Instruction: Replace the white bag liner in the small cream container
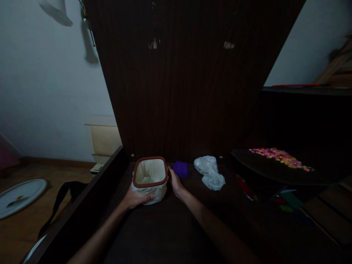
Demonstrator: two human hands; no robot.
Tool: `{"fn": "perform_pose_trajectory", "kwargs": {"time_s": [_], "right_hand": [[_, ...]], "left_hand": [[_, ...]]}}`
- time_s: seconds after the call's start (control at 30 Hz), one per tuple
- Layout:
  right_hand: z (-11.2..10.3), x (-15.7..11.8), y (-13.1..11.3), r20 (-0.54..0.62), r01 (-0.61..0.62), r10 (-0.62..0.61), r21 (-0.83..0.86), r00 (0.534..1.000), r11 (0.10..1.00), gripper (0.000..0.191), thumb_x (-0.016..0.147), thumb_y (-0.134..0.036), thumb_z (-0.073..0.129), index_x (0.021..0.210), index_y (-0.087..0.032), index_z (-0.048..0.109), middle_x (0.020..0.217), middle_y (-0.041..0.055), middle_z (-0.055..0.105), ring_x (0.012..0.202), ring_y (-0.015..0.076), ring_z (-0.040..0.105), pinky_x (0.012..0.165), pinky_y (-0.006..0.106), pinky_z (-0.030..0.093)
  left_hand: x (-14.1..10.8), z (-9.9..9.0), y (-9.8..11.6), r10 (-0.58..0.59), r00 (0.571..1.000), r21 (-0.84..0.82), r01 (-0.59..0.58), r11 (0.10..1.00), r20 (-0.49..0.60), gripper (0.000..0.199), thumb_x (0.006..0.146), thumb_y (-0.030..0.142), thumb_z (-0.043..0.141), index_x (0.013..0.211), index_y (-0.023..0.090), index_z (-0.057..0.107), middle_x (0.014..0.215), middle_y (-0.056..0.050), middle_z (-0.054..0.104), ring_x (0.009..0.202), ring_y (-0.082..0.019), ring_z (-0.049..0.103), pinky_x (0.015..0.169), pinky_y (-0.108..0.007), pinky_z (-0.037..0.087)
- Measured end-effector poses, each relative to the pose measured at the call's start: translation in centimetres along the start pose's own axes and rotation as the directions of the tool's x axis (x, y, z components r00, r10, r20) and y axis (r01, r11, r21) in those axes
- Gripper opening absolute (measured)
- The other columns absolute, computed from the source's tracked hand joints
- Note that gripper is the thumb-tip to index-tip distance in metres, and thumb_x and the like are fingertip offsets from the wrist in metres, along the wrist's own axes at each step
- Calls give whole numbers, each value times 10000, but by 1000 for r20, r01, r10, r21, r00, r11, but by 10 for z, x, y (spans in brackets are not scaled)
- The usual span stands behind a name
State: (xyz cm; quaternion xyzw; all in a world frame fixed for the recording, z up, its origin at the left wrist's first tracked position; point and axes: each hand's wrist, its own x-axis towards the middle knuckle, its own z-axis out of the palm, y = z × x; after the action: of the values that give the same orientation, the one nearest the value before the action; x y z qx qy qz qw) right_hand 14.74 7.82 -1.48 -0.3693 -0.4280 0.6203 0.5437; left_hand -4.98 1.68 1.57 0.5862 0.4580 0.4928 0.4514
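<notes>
A small square trash bin with a brown rim and a whitish plastic liner stands on a dark wooden surface, its open top facing me. My left hand grips its near left side, the thumb lying across the front of the liner. On the bin's right side rests my right hand, with the fingers against the wall and partly hidden behind it. Just right of that hand lies a folded purple cloth or bag. Farther right is a crumpled, translucent white plastic bag.
A tall dark wooden panel rises behind the bin, and a raised side board borders the left. At right, a dark shelf piece carries pink and yellow flower-like bits. A white round lid-like object lies on the floor.
</notes>
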Motion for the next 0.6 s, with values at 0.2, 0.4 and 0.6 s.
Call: {"fn": "perform_pose_trajectory", "kwargs": {"time_s": [0.2,0.4,0.6], "right_hand": [[-34,-15,-19,-22,-36,35,-71,999,997,616,684,-779,659,885,-200,716,926,95,760,907,265,693,800,389,535],[-68,-31,-35,-40,-4,-3,-184,999,983,590,688,-760,661,871,-200,697,926,109,739,900,260,664,749,364,507],[-88,-45,-39,-23,-6,0,-282,1000,959,574,707,-747,650,874,-200,684,910,116,720,869,265,656,720,375,502]], "left_hand": [[39,-1,6,3,999,-117,-9,993,-50,636,406,303,995,943,166,684,998,-151,763,1180,-412,653,1130,-622,399],[70,3,1,36,995,-149,-50,988,-95,774,392,274,1000,1054,133,625,1018,-152,755,1221,-401,636,1122,-645,376],[80,0,-1,50,992,-122,-64,990,-117,779,384,290,1002,1048,138,624,1095,-174,743,1187,-409,653,1112,-598,424]]}}
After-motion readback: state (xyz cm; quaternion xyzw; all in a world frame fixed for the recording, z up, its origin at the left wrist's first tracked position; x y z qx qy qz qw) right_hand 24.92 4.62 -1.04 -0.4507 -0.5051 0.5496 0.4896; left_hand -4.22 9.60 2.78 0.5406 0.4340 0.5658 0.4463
